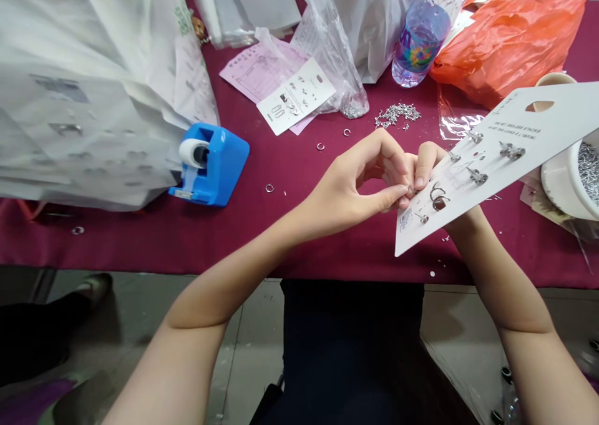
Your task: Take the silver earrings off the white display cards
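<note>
Tape dispenser (229,163) left of earring card (498,169)

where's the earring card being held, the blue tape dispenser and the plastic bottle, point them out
Earring card (498,171): head view, bare card face between the earrings
Blue tape dispenser (230,166): head view, side of its body
Plastic bottle (415,57): head view, coloured label

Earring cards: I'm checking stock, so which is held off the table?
The white card at right, in the right hand; the other clearly visible card lies partly over pink paper.
</note>
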Demonstrator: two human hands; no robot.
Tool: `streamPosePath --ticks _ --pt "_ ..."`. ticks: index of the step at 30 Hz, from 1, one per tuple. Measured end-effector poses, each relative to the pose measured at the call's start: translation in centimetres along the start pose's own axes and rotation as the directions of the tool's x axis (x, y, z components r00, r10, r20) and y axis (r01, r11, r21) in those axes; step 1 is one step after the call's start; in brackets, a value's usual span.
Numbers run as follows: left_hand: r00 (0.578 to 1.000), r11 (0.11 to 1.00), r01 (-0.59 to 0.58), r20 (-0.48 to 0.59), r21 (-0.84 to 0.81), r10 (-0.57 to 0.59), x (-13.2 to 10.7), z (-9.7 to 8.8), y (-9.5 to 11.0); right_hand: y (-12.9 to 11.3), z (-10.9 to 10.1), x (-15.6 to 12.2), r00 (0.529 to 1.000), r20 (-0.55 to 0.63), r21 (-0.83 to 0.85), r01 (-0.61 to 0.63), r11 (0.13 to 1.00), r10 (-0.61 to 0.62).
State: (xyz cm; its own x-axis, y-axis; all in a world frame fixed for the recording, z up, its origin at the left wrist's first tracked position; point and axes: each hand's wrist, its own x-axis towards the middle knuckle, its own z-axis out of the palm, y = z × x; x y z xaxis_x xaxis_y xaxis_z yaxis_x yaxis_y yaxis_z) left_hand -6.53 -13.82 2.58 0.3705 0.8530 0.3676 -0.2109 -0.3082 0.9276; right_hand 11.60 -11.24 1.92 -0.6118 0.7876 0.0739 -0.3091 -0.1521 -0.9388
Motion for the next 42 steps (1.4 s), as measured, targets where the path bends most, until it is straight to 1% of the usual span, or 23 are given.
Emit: streamPosePath --ticks 5,9,10,12,14,15,17,22,27,31,34,37,39,42 --pt "0.998 0.996 0.052 -0.028 0.066 -0.05 -0.04 0.08 0.46 -0.28 0.31 0.02 1.0 -0.007 -0.007 0.014 1.0 -0.014" --pt "0.998 0.991 0.048 -0.042 0.128 -0.043 -0.11 0.03 0.49 -0.25 0.11 -0.1 0.998 -0.046 -0.027 0.034 0.999 -0.035" --pt "0.998 0.99 0.049 -0.043 0.135 -0.043 -0.14 0.01 0.48 -0.23 0.01 -0.13 0.998 -0.041 -0.029 0.043 0.999 -0.044" --pt "0.997 0.989 0.07 -0.052 0.128 -0.063 -0.18 0.0 0.44 -0.23 -0.18 -0.13 0.998 0.019 0.013 0.066 0.998 -0.067" --pt "0.994 0.99 0.097 -0.056 0.098 -0.092 -0.21 -0.02 0.4 -0.32 -0.27 -0.09 0.991 0.095 0.115 0.081 0.99 -0.092" --pt "0.993 0.991 0.108 -0.054 0.083 -0.103 -0.21 -0.02 0.38 -0.39 -0.26 -0.06 0.989 0.114 0.164 0.078 0.983 -0.097" --pt "0.993 0.992 0.109 -0.048 0.061 -0.106 -0.2 -0.03 0.35 -0.55 -0.18 -0.02 0.991 0.111 0.207 0.052 0.977 -0.076" --pt "0.994 0.993 0.109 -0.035 0.036 -0.107 -0.19 -0.02 0.43 -0.71 -0.09 0.02 0.995 0.084 0.167 0.039 0.985 -0.054" --pt "0.994 0.993 0.106 -0.031 0.059 -0.104 -0.23 0.0 0.58 -0.62 -0.31 0.02 0.993 0.096 0.106 0.061 0.992 -0.071" --pt "0.996 0.993 0.089 -0.026 0.079 -0.088 -0.23 0.01 0.71 -0.61 -0.32 -0.04 0.994 0.092 0.083 0.044 0.996 -0.052" --pt "0.996 0.99 0.086 -0.033 0.113 -0.083 -0.19 -0.01 0.74 -0.43 -0.32 -0.15 0.997 0.047 0.059 0.063 0.996 -0.066" --pt "0.998 0.988 0.062 -0.029 0.139 -0.058 -0.13 -0.02 0.7 -0.2 -0.37 -0.24 0.995 -0.007 -0.001 0.096 0.995 -0.096" --pt "0.998 0.99 0.063 -0.028 0.126 -0.06 -0.11 0.0 0.58 -0.19 -0.37 -0.22 0.994 0.006 -0.002 0.109 0.994 -0.109" --pt "0.996 0.994 0.088 -0.037 0.064 -0.085 -0.08 0.02 0.2 -0.44 -0.24 -0.07 0.991 0.081 0.058 0.1 0.993 -0.105"
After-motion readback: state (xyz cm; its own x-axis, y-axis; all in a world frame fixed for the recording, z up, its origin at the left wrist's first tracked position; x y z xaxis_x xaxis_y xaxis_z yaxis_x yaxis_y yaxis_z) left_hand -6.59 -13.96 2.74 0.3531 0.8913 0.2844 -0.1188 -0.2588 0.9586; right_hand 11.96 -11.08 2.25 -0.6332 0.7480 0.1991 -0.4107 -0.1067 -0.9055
